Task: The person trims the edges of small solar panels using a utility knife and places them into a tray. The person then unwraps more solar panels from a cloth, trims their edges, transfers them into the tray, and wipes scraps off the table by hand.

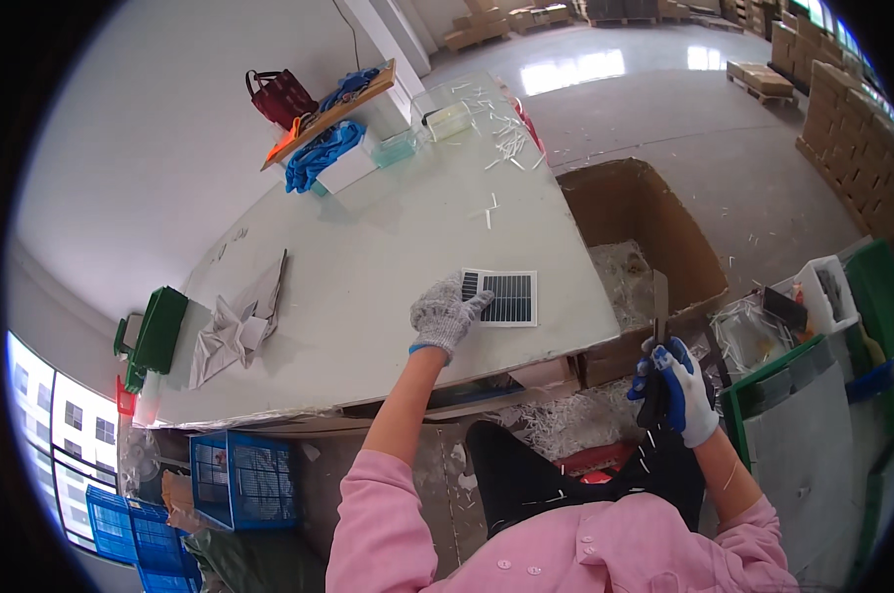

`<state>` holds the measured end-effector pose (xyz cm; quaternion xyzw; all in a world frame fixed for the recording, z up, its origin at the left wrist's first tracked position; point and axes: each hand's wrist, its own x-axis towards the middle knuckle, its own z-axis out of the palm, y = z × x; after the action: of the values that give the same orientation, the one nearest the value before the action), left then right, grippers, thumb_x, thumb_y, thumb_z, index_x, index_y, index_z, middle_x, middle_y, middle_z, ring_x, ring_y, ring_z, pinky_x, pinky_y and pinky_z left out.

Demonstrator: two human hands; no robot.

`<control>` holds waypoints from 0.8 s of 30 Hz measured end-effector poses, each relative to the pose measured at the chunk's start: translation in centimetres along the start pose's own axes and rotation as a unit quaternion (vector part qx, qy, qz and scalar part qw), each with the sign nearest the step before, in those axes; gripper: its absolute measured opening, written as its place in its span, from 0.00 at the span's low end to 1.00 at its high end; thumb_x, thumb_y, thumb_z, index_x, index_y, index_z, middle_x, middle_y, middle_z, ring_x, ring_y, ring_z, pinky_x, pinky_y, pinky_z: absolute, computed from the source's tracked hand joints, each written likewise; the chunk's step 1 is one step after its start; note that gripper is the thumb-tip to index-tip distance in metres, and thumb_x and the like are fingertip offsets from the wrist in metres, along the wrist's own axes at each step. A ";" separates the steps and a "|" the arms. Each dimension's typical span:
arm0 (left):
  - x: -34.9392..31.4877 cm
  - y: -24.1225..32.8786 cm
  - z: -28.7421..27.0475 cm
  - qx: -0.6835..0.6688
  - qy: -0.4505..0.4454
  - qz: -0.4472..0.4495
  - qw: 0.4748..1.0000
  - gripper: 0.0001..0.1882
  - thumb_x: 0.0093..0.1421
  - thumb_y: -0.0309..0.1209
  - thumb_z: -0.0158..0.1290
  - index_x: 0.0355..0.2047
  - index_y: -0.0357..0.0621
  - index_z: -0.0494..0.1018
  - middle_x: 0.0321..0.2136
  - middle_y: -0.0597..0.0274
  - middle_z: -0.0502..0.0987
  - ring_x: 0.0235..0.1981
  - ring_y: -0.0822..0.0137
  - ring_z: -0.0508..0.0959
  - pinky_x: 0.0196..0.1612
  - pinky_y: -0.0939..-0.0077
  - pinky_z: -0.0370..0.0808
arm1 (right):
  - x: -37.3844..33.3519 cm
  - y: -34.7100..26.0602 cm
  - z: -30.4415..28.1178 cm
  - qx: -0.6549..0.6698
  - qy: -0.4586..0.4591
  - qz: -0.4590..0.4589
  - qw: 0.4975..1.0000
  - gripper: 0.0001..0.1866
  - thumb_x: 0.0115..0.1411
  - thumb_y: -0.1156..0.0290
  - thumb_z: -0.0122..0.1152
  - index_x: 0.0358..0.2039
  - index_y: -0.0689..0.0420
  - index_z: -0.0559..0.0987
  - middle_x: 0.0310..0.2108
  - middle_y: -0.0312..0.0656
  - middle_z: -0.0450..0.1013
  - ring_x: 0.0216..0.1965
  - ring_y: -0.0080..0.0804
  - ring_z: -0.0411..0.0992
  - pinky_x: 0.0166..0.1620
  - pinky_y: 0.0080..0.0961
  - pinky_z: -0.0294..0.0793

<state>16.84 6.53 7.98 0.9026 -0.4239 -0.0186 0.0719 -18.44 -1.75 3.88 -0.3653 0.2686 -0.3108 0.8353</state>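
A small solar panel with dark cells and a white border lies near the table's front right. Another panel piece shows partly at its left, beneath or beside it. My left hand, in a grey knit glove, grips the panels' left side, the thumb over the dark cells. Off the table's right corner, my right hand wears a white and blue glove. Its fingers are wrapped round the dark handle of a knife-like tool, whose long flat blade points up and away from me. The exact kind of blade is unclear.
Beside the table stands an open cardboard box. White strips lie scattered at the far end. Crumpled paper rests at left. Blue crates stand below left; a green-edged bin is at my right.
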 end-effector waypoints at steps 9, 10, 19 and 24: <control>-2.0 4.8 5.9 0.031 0.140 0.277 0.950 0.22 0.64 0.41 0.47 0.56 0.48 0.68 0.59 0.51 0.66 0.61 0.53 0.64 0.65 0.58 0.56 | -2.9 3.2 -5.7 0.059 -0.032 0.001 0.998 0.11 0.61 0.68 0.51 0.43 0.57 0.69 0.28 0.38 0.69 0.28 0.27 0.71 0.33 0.29 0.76; -2.4 5.4 6.7 0.030 0.137 0.283 0.949 0.22 0.64 0.41 0.47 0.56 0.48 0.68 0.59 0.51 0.66 0.61 0.53 0.64 0.65 0.58 0.56 | -2.5 3.6 -6.1 0.061 -0.025 0.000 0.998 0.11 0.61 0.68 0.51 0.43 0.57 0.69 0.28 0.38 0.69 0.28 0.27 0.71 0.33 0.29 0.76; -5.1 15.3 7.9 -0.137 0.196 0.308 0.921 0.19 0.60 0.35 0.50 0.51 0.43 0.71 0.48 0.48 0.73 0.53 0.47 0.70 0.59 0.56 0.63 | 4.7 6.6 -8.5 0.049 0.001 -0.037 0.998 0.08 0.58 0.71 0.59 0.36 0.55 0.70 0.26 0.34 0.69 0.25 0.21 0.70 0.28 0.23 0.76; -5.8 15.7 8.5 -0.123 0.178 0.265 0.940 0.16 0.57 0.31 0.51 0.46 0.44 0.73 0.43 0.53 0.75 0.47 0.50 0.73 0.52 0.58 0.69 | 6.4 8.7 -6.8 -0.059 0.079 -0.072 0.992 0.12 0.52 0.72 0.71 0.25 0.53 0.72 0.19 0.27 0.67 0.20 0.13 0.65 0.21 0.14 0.66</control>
<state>0.40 0.11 1.67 0.7306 -0.6223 0.1102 0.2586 -15.96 -4.68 -8.30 -0.4070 0.3248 -0.3820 0.7635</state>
